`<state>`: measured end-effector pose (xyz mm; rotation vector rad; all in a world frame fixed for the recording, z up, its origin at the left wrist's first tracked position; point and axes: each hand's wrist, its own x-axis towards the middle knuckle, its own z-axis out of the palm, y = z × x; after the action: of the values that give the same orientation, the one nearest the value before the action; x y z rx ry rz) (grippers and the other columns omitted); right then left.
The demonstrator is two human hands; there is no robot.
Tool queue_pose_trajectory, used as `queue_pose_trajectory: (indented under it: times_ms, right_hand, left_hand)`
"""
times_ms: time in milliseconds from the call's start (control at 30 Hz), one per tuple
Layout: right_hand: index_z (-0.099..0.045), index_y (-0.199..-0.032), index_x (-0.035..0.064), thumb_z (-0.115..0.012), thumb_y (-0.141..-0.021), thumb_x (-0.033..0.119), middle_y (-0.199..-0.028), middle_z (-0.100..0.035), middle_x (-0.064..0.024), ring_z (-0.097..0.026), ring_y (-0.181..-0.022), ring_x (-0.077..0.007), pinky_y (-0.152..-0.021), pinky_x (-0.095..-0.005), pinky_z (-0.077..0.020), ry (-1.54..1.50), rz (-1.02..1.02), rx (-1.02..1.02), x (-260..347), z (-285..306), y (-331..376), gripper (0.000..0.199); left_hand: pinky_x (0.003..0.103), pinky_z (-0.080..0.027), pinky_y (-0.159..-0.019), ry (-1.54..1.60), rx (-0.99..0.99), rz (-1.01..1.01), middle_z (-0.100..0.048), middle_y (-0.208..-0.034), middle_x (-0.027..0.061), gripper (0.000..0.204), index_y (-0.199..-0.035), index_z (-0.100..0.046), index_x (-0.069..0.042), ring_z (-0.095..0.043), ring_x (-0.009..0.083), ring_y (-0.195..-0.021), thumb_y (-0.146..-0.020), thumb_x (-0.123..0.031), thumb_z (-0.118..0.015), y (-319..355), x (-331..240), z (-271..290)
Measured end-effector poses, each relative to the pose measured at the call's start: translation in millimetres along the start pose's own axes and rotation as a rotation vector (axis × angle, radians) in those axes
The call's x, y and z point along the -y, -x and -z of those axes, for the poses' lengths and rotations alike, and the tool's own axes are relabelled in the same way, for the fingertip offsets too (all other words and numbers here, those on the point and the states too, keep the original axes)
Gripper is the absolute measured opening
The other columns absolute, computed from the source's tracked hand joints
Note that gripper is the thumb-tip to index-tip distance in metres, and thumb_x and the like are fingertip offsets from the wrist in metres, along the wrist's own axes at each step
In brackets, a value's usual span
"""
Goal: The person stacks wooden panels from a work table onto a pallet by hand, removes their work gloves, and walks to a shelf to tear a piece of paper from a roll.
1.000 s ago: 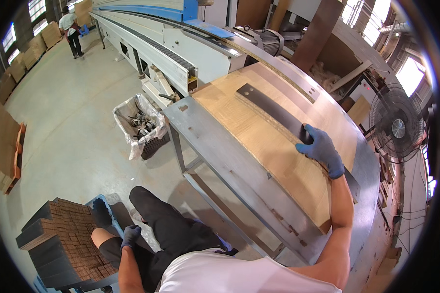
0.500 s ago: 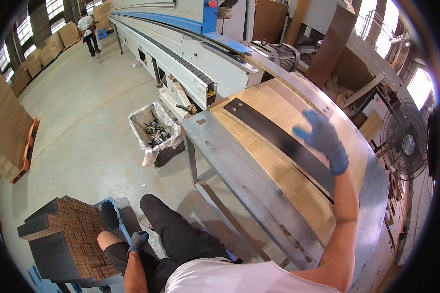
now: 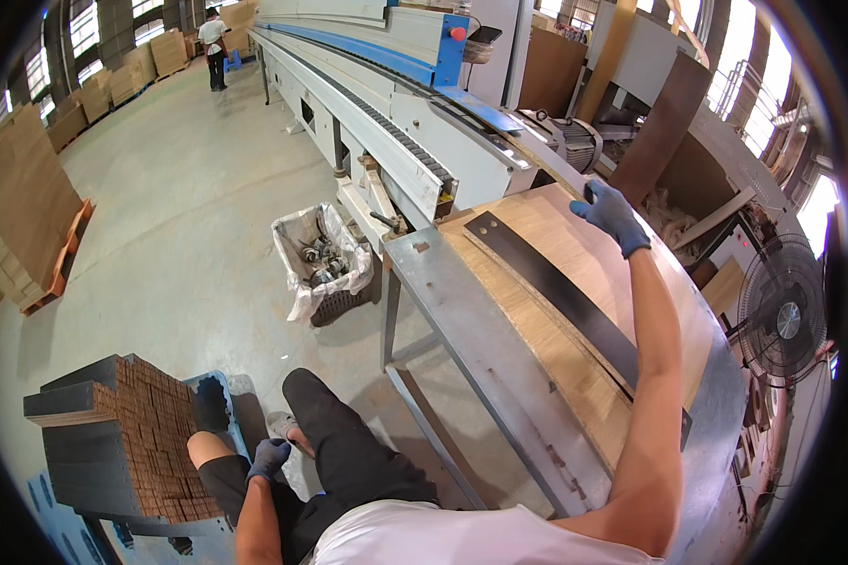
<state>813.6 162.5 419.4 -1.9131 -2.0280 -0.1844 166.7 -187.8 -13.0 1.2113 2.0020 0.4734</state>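
Down at the lower left, a stack of dark-faced panels with brown cut edges (image 3: 132, 428) stands on the concrete floor (image 3: 179, 217). Just beside it, the left hand (image 3: 269, 459), in a blue-grey glove, rests on the person's knee with fingers curled loosely, gripping nothing. Farther back, a wire basket lined with a white plastic bag (image 3: 320, 264) holds small metal parts. Right of it, a grey metal table (image 3: 471, 330) carries pale wooden boards (image 3: 575, 311), and a long dark flat strip (image 3: 556, 287) lies diagonally on top. Above the boards' far end, the gloved right hand (image 3: 612, 215) hovers, fingers spread, clear of the strip.
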Motion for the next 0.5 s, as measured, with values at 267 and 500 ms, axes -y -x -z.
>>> queue_pose_trajectory:
  times_ms: [267,500]
  right_hand:
    - [-0.061,-0.118,0.0013,-0.077,-0.071,0.030,-0.078,-0.061,-0.0156,-0.056,-0.070,-0.0243,-0.069,-0.0343,-0.0474,-0.090,-0.107,0.051,7,73,150,0.057]
    - [-0.054,-0.127,-0.0058,-0.081,-0.060,0.023,-0.114,-0.062,-0.0191,-0.060,-0.104,-0.0303,-0.094,-0.0342,-0.0457,-0.162,-0.149,0.134,3,93,285,0.078]
  left_hand:
    - [0.037,-0.052,-0.082,0.001,0.108,0.083,-0.071,-0.093,0.0171,0.032,-0.098,-0.072,-0.003,-0.070,0.0281,-0.092,-0.079,-0.027,-0.065,-16,8,-12]
    - [0.035,-0.052,-0.075,-0.072,0.146,0.021,-0.071,-0.084,0.0119,0.030,-0.094,-0.073,-0.003,-0.068,0.0232,-0.081,-0.081,-0.029,-0.065,-33,22,-23]
